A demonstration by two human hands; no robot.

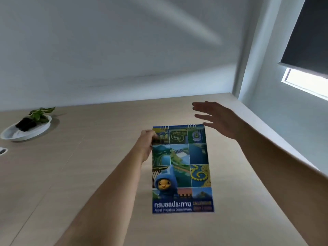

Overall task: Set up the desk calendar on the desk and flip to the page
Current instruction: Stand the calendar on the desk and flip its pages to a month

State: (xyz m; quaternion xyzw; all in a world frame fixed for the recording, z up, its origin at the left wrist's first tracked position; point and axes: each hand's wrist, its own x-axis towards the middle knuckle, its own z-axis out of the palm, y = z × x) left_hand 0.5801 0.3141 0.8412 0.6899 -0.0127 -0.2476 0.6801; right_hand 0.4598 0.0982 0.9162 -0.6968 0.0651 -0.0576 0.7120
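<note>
The desk calendar (181, 167) shows its blue and green cover with a blue cartoon mascot and a spiral binding along its far edge. It is over the middle of the light wooden desk (88, 174). My left hand (148, 144) grips the calendar's upper left edge near the binding. My right hand (218, 118) hovers just beyond the calendar's upper right corner, fingers spread, holding nothing. Whether the calendar lies flat or is slightly lifted is unclear.
A white dish (26, 129) with a small green plant stands at the desk's far left. A small white object (2, 150) sits at the left edge. A wall runs behind the desk, and a window with a dark blind (307, 41) is at the right.
</note>
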